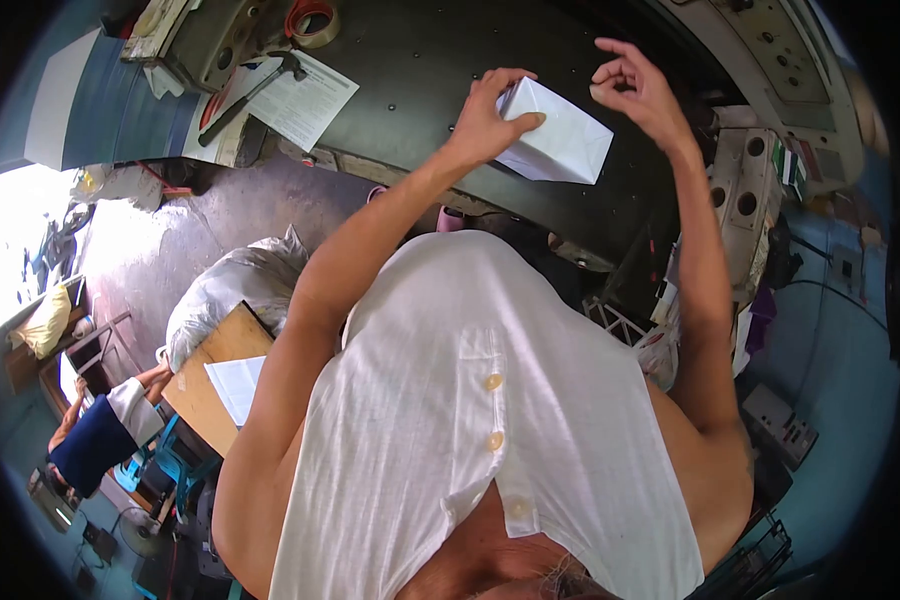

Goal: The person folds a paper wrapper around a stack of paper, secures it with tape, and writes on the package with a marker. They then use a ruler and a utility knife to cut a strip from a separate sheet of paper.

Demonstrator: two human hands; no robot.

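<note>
A white paper-wrapped block, or a thick stack of white sheets, rests on the dark metal table. My left hand grips its left end, thumb on the near face and fingers over the far edge. Apart from the block, to its upper right, my right hand is raised over the table. Its index finger is stretched out and the other fingers are bent, with a gap to the thumb and nothing visible between them.
A hammer lies across a printed sheet at the table's left, near tape rolls. Machine housing borders the right. Behind my left arm are a plastic-wrapped bundle, a wooden board and another person.
</note>
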